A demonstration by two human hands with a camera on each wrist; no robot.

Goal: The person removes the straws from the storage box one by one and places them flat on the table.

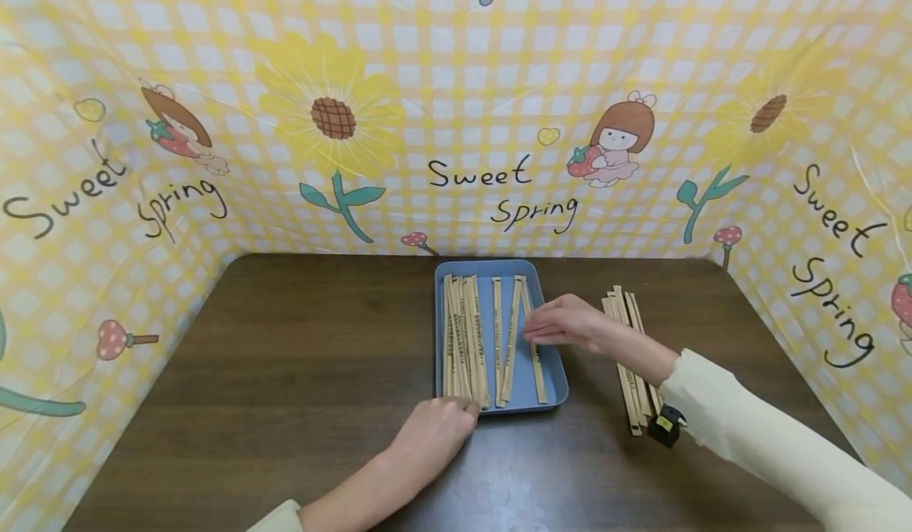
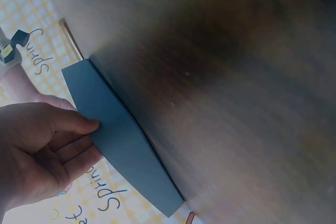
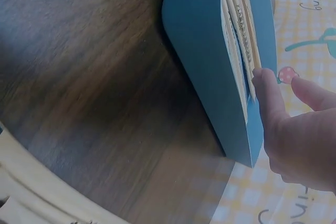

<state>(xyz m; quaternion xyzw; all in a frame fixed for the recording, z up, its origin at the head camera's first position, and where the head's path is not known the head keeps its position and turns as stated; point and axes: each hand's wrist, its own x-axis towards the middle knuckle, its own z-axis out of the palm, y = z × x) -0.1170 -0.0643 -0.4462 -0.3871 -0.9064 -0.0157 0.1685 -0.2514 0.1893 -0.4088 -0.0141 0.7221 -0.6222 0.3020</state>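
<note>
A shallow blue tray (image 1: 523, 389) holds several slim sticks in printed brown paper sleeves. Most of these paper-wrapped sticks (image 1: 466, 342) lie bunched along its left side, while a few are spread out to the right. My left hand (image 1: 438, 429) pinches the tray's front rim near the left corner; in the left wrist view its thumb lies against the outer wall (image 2: 123, 135). Over the tray's right edge reaches my right hand (image 1: 566, 322), its fingers fairly straight and their tips at the rightmost stick (image 1: 539, 370). The right wrist view shows the thumb held apart from the fingers.
Another bunch of paper-wrapped sticks (image 1: 630, 381) lies on the brown table (image 1: 306, 342), right of the tray and partly under my right forearm. A small black device (image 1: 665, 426) is at the right wrist. Patterned yellow checked cloth (image 1: 463, 81) walls the back and both sides.
</note>
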